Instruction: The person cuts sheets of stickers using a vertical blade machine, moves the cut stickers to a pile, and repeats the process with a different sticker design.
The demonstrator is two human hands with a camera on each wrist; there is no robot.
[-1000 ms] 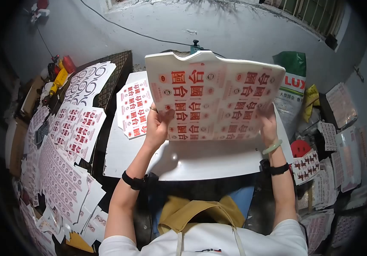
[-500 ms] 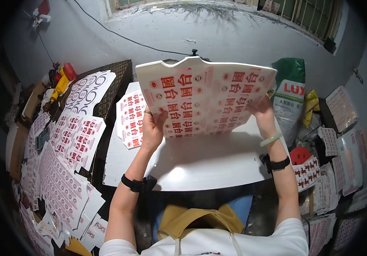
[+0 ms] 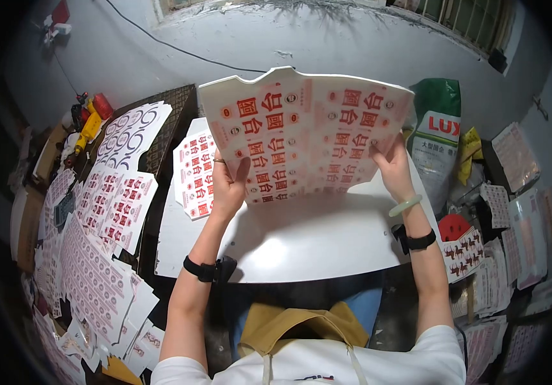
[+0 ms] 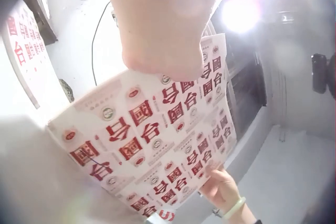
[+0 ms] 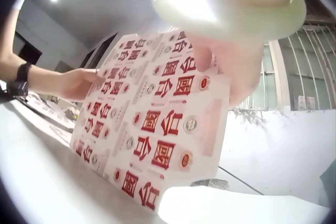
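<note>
A thick stack of white sheets (image 3: pixel 314 135), printed with red characters and small round emblems, is held up and tilted over the white table. My left hand (image 3: pixel 227 189) grips its left side, thumb on the printed face. On the right side my right hand (image 3: pixel 394 165) pinches the edge, thumb in front and fingers hidden behind. The right wrist view shows the printed face (image 5: pixel 152 129) close up, with the left hand (image 5: pixel 79 84) at the far edge. A second printed pile (image 3: pixel 193 176) lies on the table's left, partly behind the raised stack.
The white tabletop (image 3: pixel 314 247) spans the space before me. Many printed sheets (image 3: pixel 93 282) lie in overlapping piles at left. A green-and-white sack (image 3: pixel 435 144) stands to the right, beside more bundled sheets (image 3: pixel 526 237). A wall (image 3: pixel 237 32) rises behind the table.
The held stack has shifted left, both hands moving with it. The right hand's thumb now shows more clearly on the front of the sheets.
</note>
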